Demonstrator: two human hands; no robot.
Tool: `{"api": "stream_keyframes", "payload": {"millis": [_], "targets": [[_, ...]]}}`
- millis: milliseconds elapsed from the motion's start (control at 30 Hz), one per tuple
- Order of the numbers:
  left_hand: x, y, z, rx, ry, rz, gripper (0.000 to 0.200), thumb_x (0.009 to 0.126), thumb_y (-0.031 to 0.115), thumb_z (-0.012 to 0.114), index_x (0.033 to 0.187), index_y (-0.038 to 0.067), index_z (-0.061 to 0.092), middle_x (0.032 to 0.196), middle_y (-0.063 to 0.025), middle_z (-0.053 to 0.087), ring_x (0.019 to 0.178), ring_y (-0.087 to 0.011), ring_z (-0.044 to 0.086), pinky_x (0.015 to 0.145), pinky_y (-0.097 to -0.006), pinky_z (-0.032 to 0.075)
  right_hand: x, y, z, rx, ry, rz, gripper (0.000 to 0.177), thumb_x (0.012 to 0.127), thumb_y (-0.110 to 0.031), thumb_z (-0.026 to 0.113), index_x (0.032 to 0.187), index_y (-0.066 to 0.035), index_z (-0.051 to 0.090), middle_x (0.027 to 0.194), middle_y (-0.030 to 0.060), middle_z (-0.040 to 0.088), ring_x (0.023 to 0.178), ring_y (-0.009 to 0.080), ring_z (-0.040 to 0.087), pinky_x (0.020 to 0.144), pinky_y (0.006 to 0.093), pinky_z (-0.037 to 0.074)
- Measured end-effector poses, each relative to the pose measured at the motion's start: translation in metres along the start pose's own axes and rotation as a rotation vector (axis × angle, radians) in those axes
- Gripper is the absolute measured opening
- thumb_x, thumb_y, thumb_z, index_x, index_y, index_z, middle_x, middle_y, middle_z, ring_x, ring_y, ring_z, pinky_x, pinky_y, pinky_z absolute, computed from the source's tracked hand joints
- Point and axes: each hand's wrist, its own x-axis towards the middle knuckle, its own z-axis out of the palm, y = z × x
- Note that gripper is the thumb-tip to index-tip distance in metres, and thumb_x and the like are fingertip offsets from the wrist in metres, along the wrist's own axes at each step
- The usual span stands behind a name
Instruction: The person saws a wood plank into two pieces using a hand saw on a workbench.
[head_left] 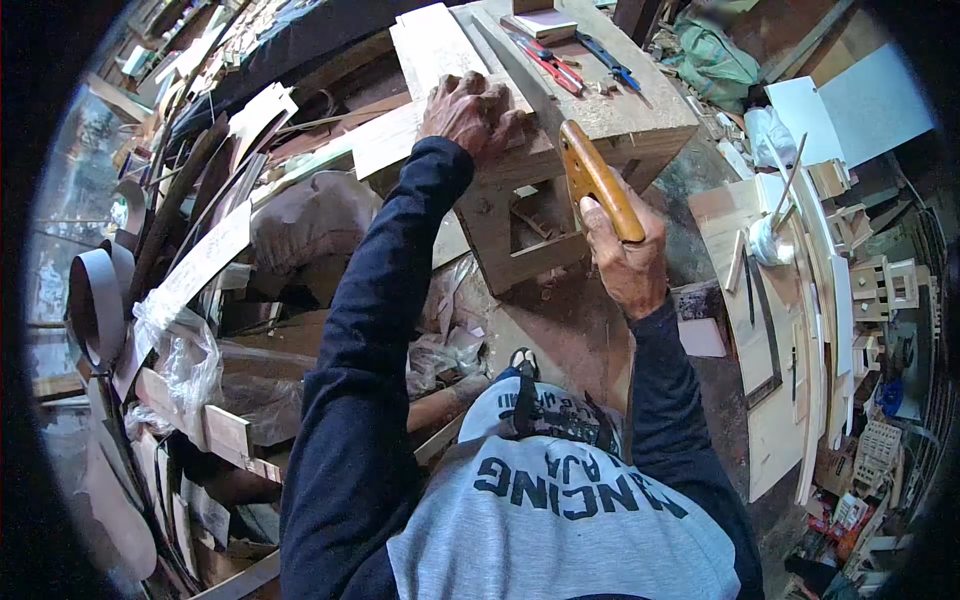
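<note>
My left hand [474, 114] presses down on a pale wooden board [437, 48] at the edge of a wooden workbench [640, 120]. Its fingers are curled over the board. In my right hand [628, 247] is the orange-brown wooden handle of what looks like a hand saw [600, 180], held upright beside the bench's front edge. The handle is gripped in closed fingers, and I cannot make out the blade. Red-handled pliers [552, 66] and a blue-and-black tool [608, 62] lie on the bench top, near a small wood block [541, 24].
Boards and offcuts crowd the left, with clear plastic wrap [190, 350] and a coiled strip [95, 300]. To the right stand long panels [775, 440], a roll of tape or wrap [768, 243] and white sheets [875, 105]. A green bag [715, 60] lies behind the bench.
</note>
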Motion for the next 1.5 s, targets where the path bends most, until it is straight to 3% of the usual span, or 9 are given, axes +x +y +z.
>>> {"api": "stream_keyframes", "payload": {"millis": [167, 233, 433, 600, 700, 800, 900, 1133, 1500], "targets": [[0.0, -0.015, 0.022, 0.041, -0.02, 0.084, 0.037, 0.091, 0.042, 0.054, 0.113, 0.014, 0.067, 0.114, -0.0109, 0.06, 0.109, -0.0346, 0.051, 0.094, -0.0477, 0.042, -0.005, 0.009, 0.005, 0.012, 0.023, -0.092, 0.042, 0.091, -0.013, 0.062, 0.128, 0.005, 0.053, 0.108, 0.0163, 0.066, 0.098, 0.0199, 0.064, 0.086, 0.0309, 0.05], [0.003, -0.007, 0.009, 0.045, -0.158, 0.043, 0.039, 0.093, 0.043, 0.052, 0.118, 0.016, 0.066, 0.12, -0.0089, 0.058, 0.116, -0.033, 0.049, 0.099, -0.0535, 0.039, -0.007, 0.01, 0.007, 0.019, 0.031, -0.107, 0.043, 0.09, -0.012, 0.061, 0.129, 0.004, 0.052, 0.108, 0.016, 0.066, 0.098, 0.0198, 0.064, 0.086, 0.0307, 0.05], [0.0, 0.018, -0.004, 0.091, -0.234, -0.222, 0.045, 0.094, 0.05, 0.049, 0.126, 0.021, 0.063, 0.141, -0.0087, 0.045, 0.135, -0.0316, 0.038, 0.109, -0.0659, 0.025, -0.007, 0.001, 0.002, 0.056, -0.032, -0.042, 0.041, 0.09, -0.01, 0.059, 0.129, 0.003, 0.052, 0.106, 0.0151, 0.066, 0.097, 0.0195, 0.064, 0.088, 0.0304, 0.049], [-0.003, 0.018, -0.008, 0.063, -0.187, -0.214, 0.047, 0.093, 0.052, 0.05, 0.129, 0.023, 0.061, 0.144, -0.0073, 0.046, 0.135, -0.0313, 0.038, 0.111, -0.0619, 0.026, -0.003, 0.005, -0.002, 0.064, -0.047, -0.073, 0.041, 0.091, -0.01, 0.057, 0.129, 0.002, 0.052, 0.105, 0.015, 0.066, 0.095, 0.0198, 0.064, 0.086, 0.0307, 0.049], [-0.003, 0.02, -0.012, 0.074, -0.191, -0.23, 0.046, 0.093, 0.051, 0.05, 0.129, 0.025, 0.062, 0.14, -0.0069, 0.05, 0.134, -0.0303, 0.04, 0.112, -0.0564, 0.027, -0.001, 0.013, -0.003, 0.106, -0.03, -0.114, 0.037, 0.092, -0.013, 0.06, 0.125, 0.003, 0.057, 0.101, 0.0061, 0.064, 0.084, 0.0095, 0.057, 0.074, 0.0245, 0.049], [-0.004, 0.018, -0.008, 0.099, -0.159, -0.223, 0.045, 0.093, 0.051, 0.051, 0.129, 0.026, 0.062, 0.139, -0.0068, 0.051, 0.132, -0.0295, 0.042, 0.111, -0.054, 0.029, 0.0, 0.021, -0.005, 0.063, -0.026, -0.14, 0.037, 0.092, -0.013, 0.06, 0.126, 0.002, 0.057, 0.096, 0.0043, 0.063, 0.081, 0.0086, 0.056, 0.072, 0.0242, 0.049], [-0.005, 0.013, -0.002, 0.133, -0.143, -0.218, 0.046, 0.092, 0.052, 0.052, 0.128, 0.026, 0.062, 0.137, -0.0045, 0.052, 0.128, -0.0293, 0.045, 0.11, -0.0485, 0.033, -0.001, 0.021, -0.005, 0.066, -0.088, -0.053, 0.043, 0.089, -0.009, 0.059, 0.13, 0.003, 0.052, 0.1, 0.0144, 0.065, 0.089, 0.0196, 0.063, 0.083, 0.0305, 0.05], [-0.009, 0.015, -0.001, 0.134, -0.097, -0.201, 0.046, 0.093, 0.054, 0.05, 0.127, 0.025, 0.063, 0.134, -0.0048, 0.055, 0.126, -0.0297, 0.046, 0.107, -0.0458, 0.034, -0.003, 0.02, -0.007, 0.095, -0.098, -0.138, 0.044, 0.089, -0.009, 0.06, 0.13, 0.003, 0.051, 0.1, 0.0129, 0.064, 0.087, 0.0173, 0.063, 0.081, 0.0295, 0.051], [-0.039, 0.022, -0.016, 0.108, -0.064, -0.201, 0.048, 0.092, 0.052, 0.052, 0.128, 0.022, 0.063, 0.139, -0.0099, 0.052, 0.13, -0.0312, 0.044, 0.109, -0.0451, 0.032, -0.033, 0.014, 0.001, 0.071, -0.109, -0.121, 0.047, 0.088, -0.008, 0.057, 0.133, 0.004, 0.049, 0.119, 0.0194, 0.061, 0.108, 0.0255, 0.061, 0.096, 0.0336, 0.047]]}}
